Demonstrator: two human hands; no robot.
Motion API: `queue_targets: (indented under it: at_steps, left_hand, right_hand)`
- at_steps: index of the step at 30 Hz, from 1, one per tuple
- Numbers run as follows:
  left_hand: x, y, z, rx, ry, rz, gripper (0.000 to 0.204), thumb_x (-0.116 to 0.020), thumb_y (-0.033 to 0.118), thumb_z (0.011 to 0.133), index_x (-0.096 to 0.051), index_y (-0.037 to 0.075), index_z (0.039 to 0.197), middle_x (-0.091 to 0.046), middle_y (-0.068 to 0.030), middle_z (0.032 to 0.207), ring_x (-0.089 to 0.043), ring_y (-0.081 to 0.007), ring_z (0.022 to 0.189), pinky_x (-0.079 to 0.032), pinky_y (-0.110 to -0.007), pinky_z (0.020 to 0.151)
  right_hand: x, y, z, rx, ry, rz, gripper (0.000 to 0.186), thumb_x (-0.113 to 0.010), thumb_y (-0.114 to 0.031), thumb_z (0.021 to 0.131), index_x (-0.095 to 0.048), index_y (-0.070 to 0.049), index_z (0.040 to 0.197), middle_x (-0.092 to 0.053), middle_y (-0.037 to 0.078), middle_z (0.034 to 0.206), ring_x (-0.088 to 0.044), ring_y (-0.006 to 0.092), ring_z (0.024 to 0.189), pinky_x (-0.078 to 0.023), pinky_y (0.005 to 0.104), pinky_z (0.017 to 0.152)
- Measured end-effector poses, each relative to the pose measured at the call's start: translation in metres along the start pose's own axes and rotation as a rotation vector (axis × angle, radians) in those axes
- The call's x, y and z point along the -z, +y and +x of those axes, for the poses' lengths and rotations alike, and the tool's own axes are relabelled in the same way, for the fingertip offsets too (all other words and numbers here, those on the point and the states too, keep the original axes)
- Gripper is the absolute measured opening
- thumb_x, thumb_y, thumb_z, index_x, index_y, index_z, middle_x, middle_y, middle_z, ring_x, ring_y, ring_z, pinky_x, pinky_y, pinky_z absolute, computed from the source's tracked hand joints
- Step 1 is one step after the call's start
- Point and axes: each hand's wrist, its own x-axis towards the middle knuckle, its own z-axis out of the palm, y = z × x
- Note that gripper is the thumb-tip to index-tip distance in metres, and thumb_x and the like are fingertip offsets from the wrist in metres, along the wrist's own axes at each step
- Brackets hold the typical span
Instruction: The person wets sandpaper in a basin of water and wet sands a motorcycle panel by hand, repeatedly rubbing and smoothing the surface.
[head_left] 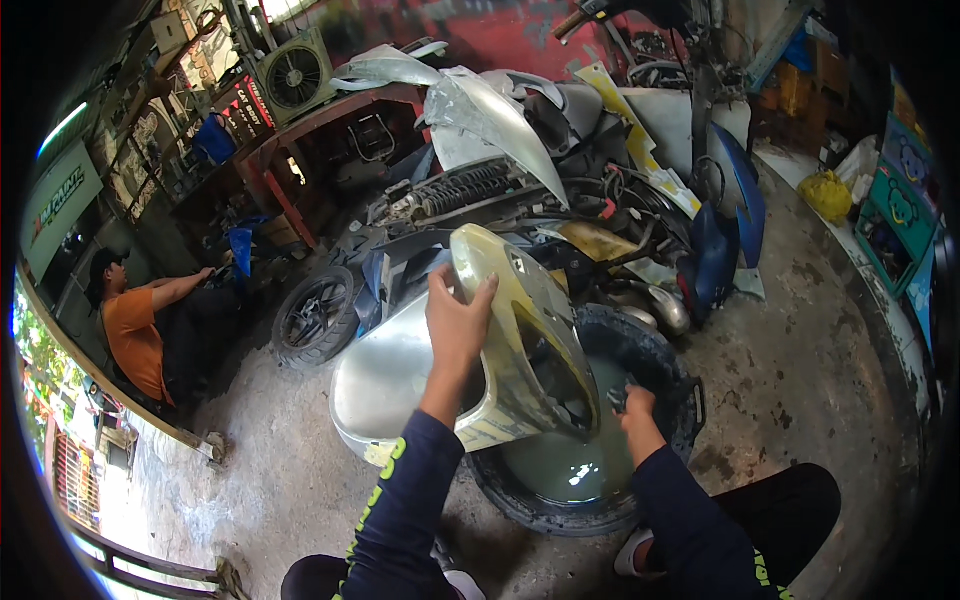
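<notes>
My left hand (457, 325) grips the upper edge of a motorcycle body panel (390, 375), its fingers over one side and thumb on the other. The panel is silver on its left and worn yellowish along its right part, with a large opening. It is held tilted, its lower right end over a black tub (535, 518) of cloudy greenish water (560, 465). At the tub's right side, my right hand (637, 408) is closed on a small dark piece (622, 393), whose kind I cannot make out. That hand is apart from the panel.
Loose motorcycle panels (500, 130) and a black wheel (318, 313) lie beyond the tub. A person in an orange shirt (138, 335) sits at the left. A fan (297, 78) stands at the back. A yellow bag (826, 196) and teal cabinet (897, 215) are at right.
</notes>
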Motion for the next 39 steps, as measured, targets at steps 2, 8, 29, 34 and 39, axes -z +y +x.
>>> queue_targets:
  at_steps: [2,8,29,34,39]
  left_hand:
    - [-0.005,0.014,0.008,0.013,-0.008,0.095,0.06,-0.074,0.043,0.089,-0.059,-0.006,0.12,-0.071,-0.0226,0.103,-0.07,-0.0333,0.095,-0.052,-0.039,0.089]
    - [-0.018,0.01,0.035,0.247,-0.159,-0.088,0.056,-0.07,0.046,0.092,-0.065,-0.007,0.109,-0.072,-0.0208,0.103,-0.07,-0.0276,0.095,-0.051,-0.037,0.089]
    - [-0.005,0.012,0.005,0.516,-0.381,-0.652,0.057,-0.047,0.049,0.108,-0.057,-0.003,0.129,-0.068,-0.0122,0.117,-0.064,-0.0187,0.102,-0.052,-0.036,0.093]
    - [-0.009,0.01,0.001,0.535,-0.376,-0.693,0.057,-0.045,0.048,0.109,-0.056,-0.003,0.132,-0.066,-0.0128,0.122,-0.064,-0.0203,0.107,-0.051,-0.036,0.095]
    - [-0.008,0.009,0.003,0.538,-0.453,-0.784,0.055,-0.045,0.044,0.109,-0.053,-0.003,0.135,-0.065,-0.0135,0.127,-0.064,-0.021,0.109,-0.051,-0.037,0.098]
  right_hand:
    - [0.034,0.031,0.031,-0.141,0.041,-0.049,0.032,-0.06,-0.012,0.095,-0.065,-0.003,0.125,-0.068,0.012,0.101,-0.067,0.0264,0.083,-0.052,0.0441,0.064]
    - [0.084,0.11,0.098,-0.305,0.248,0.046,0.035,-0.06,-0.002,0.093,-0.059,-0.007,0.127,-0.065,0.021,0.112,-0.069,0.0397,0.095,-0.055,0.0617,0.071]
    - [-0.167,-0.07,-0.215,1.272,-0.38,-0.5,0.042,-0.054,-0.013,0.1,-0.058,-0.001,0.14,-0.053,0.023,0.147,-0.046,0.0382,0.141,-0.033,0.0576,0.115]
    - [-0.161,-0.045,-0.212,1.277,-0.236,-0.429,0.044,-0.051,-0.017,0.102,-0.057,0.007,0.139,-0.05,0.026,0.149,-0.039,0.0381,0.147,-0.025,0.0596,0.119]
    - [-0.191,-0.096,-0.218,1.267,-0.364,-0.444,0.041,-0.049,-0.012,0.102,-0.058,0.003,0.139,-0.053,0.025,0.147,-0.041,0.0367,0.146,-0.025,0.0564,0.12]
